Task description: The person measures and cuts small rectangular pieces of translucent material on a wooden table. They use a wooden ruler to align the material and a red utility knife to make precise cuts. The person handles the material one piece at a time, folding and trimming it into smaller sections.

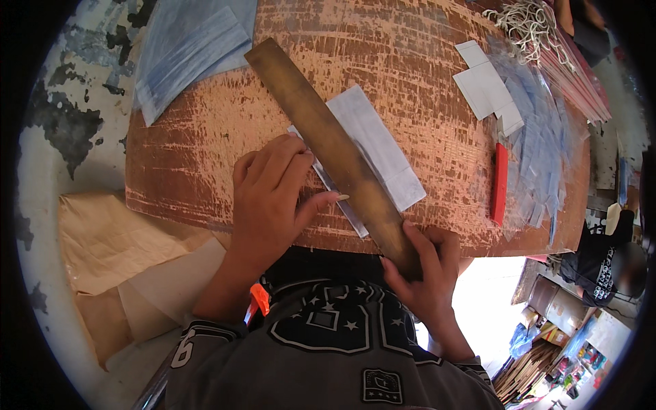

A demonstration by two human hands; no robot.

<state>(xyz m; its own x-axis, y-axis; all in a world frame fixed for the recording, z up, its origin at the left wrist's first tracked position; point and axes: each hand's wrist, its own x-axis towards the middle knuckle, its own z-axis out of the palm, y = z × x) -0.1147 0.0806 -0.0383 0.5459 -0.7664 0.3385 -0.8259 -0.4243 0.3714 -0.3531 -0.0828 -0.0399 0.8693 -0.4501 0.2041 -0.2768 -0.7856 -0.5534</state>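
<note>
Dark grey shirt [314, 369] with stars [351, 326]

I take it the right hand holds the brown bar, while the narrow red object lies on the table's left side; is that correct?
Not quite: the head view shows the narrow red object on the right side of the table; the rest stands.

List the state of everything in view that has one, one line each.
Left hand: fingers bent, thumb out at the bar's edge
Right hand: closed on the bar's near end
Flat brown bar: slanted across the pale sheet
Pale sheet: partly covered
Tabletop: scuffed, worn
Long red object: lying down
Clear plastic pieces: loosely heaped
White string: tangled
Brown paper: creased
</note>
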